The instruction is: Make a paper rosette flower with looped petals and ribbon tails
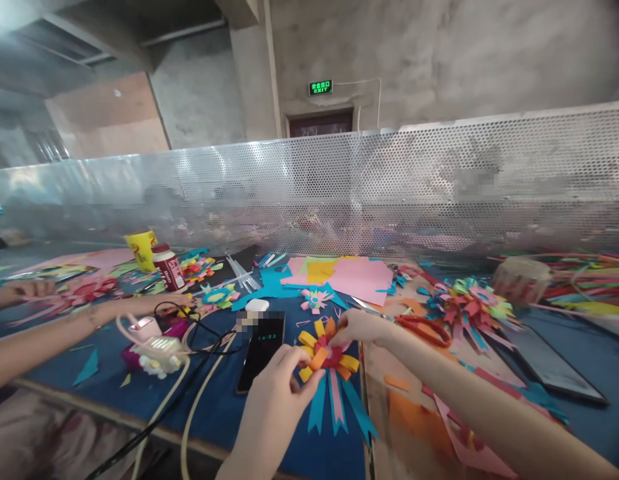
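I see the paper flower [327, 354] lying on the blue table [224, 410] beside a phone [262, 350]; my left hand [279, 393] pinches its yellow loops, my right hand [359, 328] nips the top. It looks featherlight, crushable; I'd hold the stiffer centre

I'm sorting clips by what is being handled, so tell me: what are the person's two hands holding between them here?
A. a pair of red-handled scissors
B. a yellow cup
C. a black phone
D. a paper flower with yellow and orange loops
D: the left hand and the right hand both pinch the paper flower, while the scissors, the phone and the yellow cup lie untouched on the table.
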`<act>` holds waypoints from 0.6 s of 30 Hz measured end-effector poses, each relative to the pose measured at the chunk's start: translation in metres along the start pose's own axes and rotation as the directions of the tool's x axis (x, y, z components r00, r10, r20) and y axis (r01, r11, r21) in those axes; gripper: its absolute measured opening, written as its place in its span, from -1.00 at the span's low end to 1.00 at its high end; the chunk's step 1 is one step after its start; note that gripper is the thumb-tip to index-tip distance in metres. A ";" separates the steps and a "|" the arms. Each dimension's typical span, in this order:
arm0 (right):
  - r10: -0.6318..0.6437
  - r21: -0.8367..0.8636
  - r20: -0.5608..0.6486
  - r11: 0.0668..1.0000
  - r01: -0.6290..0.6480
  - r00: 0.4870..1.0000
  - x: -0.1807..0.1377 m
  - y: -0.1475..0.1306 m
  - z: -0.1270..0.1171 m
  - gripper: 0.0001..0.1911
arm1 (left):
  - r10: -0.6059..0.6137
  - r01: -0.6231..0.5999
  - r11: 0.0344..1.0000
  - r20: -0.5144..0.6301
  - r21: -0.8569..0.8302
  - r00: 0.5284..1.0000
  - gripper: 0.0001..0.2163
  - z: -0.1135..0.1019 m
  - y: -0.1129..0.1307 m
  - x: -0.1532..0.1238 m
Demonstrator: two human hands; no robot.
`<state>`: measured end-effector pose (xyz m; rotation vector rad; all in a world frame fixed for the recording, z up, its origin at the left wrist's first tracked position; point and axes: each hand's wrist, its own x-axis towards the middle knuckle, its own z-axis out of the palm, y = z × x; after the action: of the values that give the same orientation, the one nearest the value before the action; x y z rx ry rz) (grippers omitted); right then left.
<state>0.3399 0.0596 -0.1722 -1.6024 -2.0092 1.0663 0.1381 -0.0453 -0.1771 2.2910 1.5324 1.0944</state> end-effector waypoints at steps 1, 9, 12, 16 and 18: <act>-0.002 0.060 -0.013 0.998 0.003 1.000 0.001 0.001 0.001 -0.77 | -0.007 0.007 0.999 0.010 -0.047 1.000 -0.91 0.000 0.001 0.002; 0.056 0.490 -0.191 0.871 0.046 0.980 -0.003 0.009 -0.016 -0.70 | -0.254 0.384 0.794 0.316 -0.472 0.914 -0.80 0.000 0.006 0.014; 0.075 0.588 -0.266 0.803 0.099 0.961 -0.017 0.010 -0.025 -0.71 | -0.208 0.385 0.721 0.349 -0.577 0.914 -0.79 0.003 0.005 0.017; 0.065 0.656 -0.333 0.733 0.182 0.941 -0.041 0.004 -0.027 -0.72 | -0.169 0.360 0.690 0.344 -0.627 0.923 -0.79 0.006 0.007 0.018; 0.038 0.669 -0.354 0.708 0.225 0.934 -0.053 0.000 -0.025 -0.73 | -0.170 0.337 0.701 0.312 -0.629 0.935 -0.77 0.008 0.009 0.018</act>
<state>0.3727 0.0178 -0.1468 -1.1405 -1.2003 1.2078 0.1540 -0.0319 -0.1695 1.5780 1.0651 1.0325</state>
